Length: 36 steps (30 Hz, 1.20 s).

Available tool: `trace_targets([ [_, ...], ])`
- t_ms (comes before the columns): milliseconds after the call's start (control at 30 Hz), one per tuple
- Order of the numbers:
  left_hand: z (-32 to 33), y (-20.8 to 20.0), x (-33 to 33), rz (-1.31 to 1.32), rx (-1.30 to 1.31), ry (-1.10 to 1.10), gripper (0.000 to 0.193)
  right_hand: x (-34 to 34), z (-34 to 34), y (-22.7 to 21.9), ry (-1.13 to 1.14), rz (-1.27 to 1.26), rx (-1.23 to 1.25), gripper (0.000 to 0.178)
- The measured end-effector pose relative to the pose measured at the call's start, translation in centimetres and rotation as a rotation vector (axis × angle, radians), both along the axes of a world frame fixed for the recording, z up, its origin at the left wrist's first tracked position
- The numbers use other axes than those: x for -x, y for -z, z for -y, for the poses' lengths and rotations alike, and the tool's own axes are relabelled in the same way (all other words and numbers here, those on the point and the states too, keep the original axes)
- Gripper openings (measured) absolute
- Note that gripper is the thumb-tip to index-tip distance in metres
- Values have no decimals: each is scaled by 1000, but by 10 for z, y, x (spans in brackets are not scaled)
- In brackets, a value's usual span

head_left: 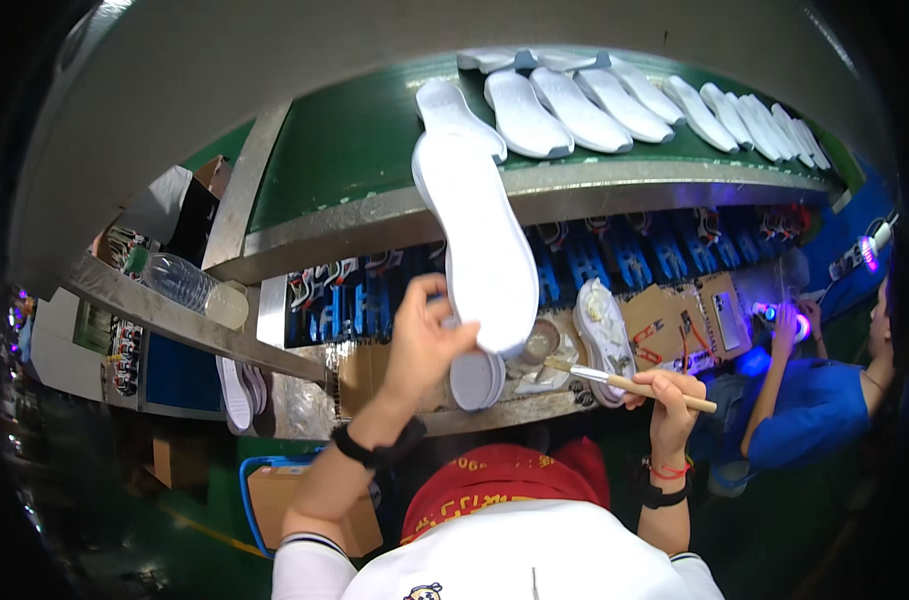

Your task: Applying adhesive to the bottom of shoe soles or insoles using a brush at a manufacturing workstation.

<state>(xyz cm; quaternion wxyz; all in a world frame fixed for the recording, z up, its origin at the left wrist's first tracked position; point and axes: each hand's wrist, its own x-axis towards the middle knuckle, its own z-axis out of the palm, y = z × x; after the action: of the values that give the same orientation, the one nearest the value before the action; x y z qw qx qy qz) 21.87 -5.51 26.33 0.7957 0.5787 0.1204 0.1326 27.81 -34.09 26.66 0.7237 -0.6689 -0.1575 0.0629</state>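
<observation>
My left hand (426, 335) is closed on the near end of a white shoe sole (479, 245), holding it raised over the bench. The sole's far end overlaps another sole on the green belt. In my right hand (669, 393) is a paintbrush (622, 382) with a wooden handle, its bristles pointing left. Below the bristles and beside the held sole sits a small round pot (541, 340), smeared around its rim. More soles (476, 382) lie stacked on the bench under my left hand. Another sole (604, 330), with crumpled bits in it, lies beyond the brush.
White soles (574, 110) line the green conveyor belt (344, 150). Pliers (649, 342) and a phone (725, 320) lie on cardboard to the right. A plastic bottle (189, 285) rests on the left ledge. At the right, a person in blue (809, 410) works near a purple light.
</observation>
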Motion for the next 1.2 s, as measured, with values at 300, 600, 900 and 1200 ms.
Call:
trace_targets([
  [300,-111,-77,-164,361,452,48,35,8,-15,9,-25,-10,32,27],
  [600,-60,106,63,-197,60,-727,25,30,-32,34,-33,-112,104,29],
  [900,-280,298,362,-583,394,-1696,80,46,-70,40,-210,-167,211,27],
  [1200,-318,290,363,-25,735,-1237,67,66,-93,37,-281,-224,315,23],
])
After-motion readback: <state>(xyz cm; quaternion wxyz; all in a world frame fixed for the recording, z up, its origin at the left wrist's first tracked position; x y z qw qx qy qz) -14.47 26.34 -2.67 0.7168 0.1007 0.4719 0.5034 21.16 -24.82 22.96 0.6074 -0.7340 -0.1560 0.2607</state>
